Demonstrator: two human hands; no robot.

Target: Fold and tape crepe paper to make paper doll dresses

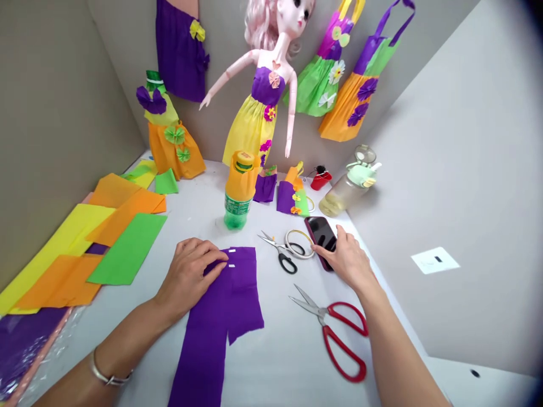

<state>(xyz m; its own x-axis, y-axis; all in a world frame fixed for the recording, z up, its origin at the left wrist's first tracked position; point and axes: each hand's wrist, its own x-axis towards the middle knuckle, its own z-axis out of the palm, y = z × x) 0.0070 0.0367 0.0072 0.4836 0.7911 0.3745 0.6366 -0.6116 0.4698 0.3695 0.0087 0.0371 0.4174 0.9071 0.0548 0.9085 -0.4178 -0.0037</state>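
Observation:
My left hand (193, 270) rests on a purple piece of crepe-like material (244, 297), thumb and fingertips drawn together at its upper part. Two short white tape strips (232, 250) show beside those fingertips. My right hand (345, 254) reaches around a dark phone (321, 233) lying on the table, with the thumb across it to the left edge and the fingers along the right. Just left of that thumb lies a roll of tape (293, 251), overlapping black-handled scissors (285, 255). Larger red-handled scissors (324, 312) lie nearer to me, blades parted.
Green, orange and yellow sheets (129, 249) are piled at left. A green bottle in an orange wrap (236, 209) stands mid-table, before a doll in a yellow skirt (248, 130). A drinking bottle (339, 195) stands back right; small dresses (343, 116) hang on the wall.

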